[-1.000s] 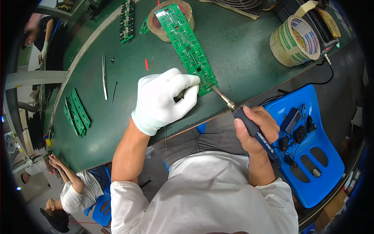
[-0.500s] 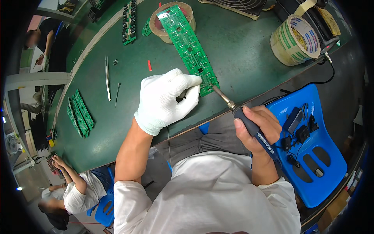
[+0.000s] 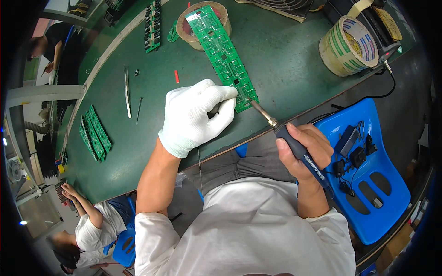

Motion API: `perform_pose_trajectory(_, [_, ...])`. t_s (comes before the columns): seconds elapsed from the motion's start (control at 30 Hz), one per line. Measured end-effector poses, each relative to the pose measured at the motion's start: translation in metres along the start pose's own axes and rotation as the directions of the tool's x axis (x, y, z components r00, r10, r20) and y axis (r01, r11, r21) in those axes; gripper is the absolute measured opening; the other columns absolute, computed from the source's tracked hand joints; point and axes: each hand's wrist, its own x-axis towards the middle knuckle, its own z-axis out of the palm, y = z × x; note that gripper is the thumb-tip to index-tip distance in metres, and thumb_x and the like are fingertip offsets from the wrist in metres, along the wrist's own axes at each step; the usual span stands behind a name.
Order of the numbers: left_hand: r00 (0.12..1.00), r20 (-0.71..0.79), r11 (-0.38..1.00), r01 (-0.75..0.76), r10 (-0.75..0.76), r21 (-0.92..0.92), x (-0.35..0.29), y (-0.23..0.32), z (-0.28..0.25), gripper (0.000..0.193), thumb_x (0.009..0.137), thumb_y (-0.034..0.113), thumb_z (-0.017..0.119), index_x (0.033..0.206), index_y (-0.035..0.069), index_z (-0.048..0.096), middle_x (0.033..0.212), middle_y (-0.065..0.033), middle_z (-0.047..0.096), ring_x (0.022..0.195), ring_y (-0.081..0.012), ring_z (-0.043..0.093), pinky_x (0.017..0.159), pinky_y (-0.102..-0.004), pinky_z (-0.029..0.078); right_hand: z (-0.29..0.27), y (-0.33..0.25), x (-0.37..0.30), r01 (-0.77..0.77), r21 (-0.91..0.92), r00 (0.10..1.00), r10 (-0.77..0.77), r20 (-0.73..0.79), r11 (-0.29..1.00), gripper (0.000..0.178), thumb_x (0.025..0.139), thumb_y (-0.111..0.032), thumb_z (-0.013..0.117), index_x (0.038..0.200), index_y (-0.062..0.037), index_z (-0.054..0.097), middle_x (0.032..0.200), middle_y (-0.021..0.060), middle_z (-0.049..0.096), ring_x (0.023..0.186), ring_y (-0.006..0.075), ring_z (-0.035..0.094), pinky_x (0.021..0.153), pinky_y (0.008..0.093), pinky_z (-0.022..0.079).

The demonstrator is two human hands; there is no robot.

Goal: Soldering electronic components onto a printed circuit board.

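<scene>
My left hand (image 3: 195,117), in a white knitted glove, is closed in a pinch beside the near end of a long green circuit board (image 3: 221,55). A thin strand of solder wire (image 3: 200,172) trails down from beneath the glove; its upper end is hidden by the fingers. My bare right hand (image 3: 306,149) grips a dark blue soldering iron (image 3: 294,146), its metal tip at the board's near right corner. Whether the tip touches a joint is too small to tell. The board's far end leans on a tape roll (image 3: 191,40).
Tweezers (image 3: 127,94), a thin pin (image 3: 139,112), a red strip (image 3: 177,76) and several green boards (image 3: 95,133) lie on the green table (image 3: 152,87). A larger tape roll (image 3: 336,50) stands at right. A blue chair (image 3: 386,198) holds adapters. Other people are at left.
My hands, the soldering iron and the board stay almost in place. At lower left, a seated co-worker's head has shifted slightly.
</scene>
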Motion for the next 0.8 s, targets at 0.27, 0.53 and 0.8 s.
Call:
perform_pose_trajectory(0.27, [0.999, -0.035, 1.000, 0.028, -0.028, 0.002, 0.000, -0.002, 0.000, 0.017, 0.070, 0.000, 0.071, 0.084, 0.009, 0.071, 0.062, 0.0015, 0.052, 0.046, -0.0131, 0.042, 0.046, -0.0271, 0.034, -0.016, 0.000, 0.001, -0.007, 0.015, 1.000, 0.007, -0.017, 1.000, 0.028, 0.068, -0.001, 0.076, 0.095, 0.0029, 0.071, 0.072, 0.0118, 0.069, 0.055, 0.0199, 0.060, 0.055, 0.0267, 0.051])
perform_pose_trajectory(0.53, [0.966, -0.178, 0.982, 0.180, -0.187, -0.054, 0.000, 0.002, -0.003, 0.016, 0.073, 0.001, 0.071, 0.087, 0.008, 0.072, 0.064, 0.0004, 0.055, 0.047, -0.0132, 0.044, 0.048, -0.0269, 0.037, -0.060, 0.036, 0.027, 0.138, 0.168, 0.711, 0.020, -0.703, 0.976, 0.034, 0.093, -0.006, 0.058, 0.125, 0.0035, 0.061, 0.087, 0.0166, 0.070, 0.070, 0.0179, 0.063, 0.071, 0.0301, 0.053])
perform_pose_trajectory(0.8, [0.956, -0.254, 0.985, 0.164, -0.147, 0.050, -0.001, -0.003, -0.005, 0.017, 0.075, 0.002, 0.072, 0.091, 0.007, 0.072, 0.073, -0.0017, 0.059, 0.052, -0.0152, 0.049, 0.050, -0.0268, 0.040, -0.070, 0.056, 0.020, -0.236, -0.216, 0.725, 0.024, -0.689, 0.947, 0.036, 0.092, -0.006, 0.060, 0.128, 0.0013, 0.060, 0.092, 0.0190, 0.072, 0.069, 0.0175, 0.064, 0.068, 0.0278, 0.054])
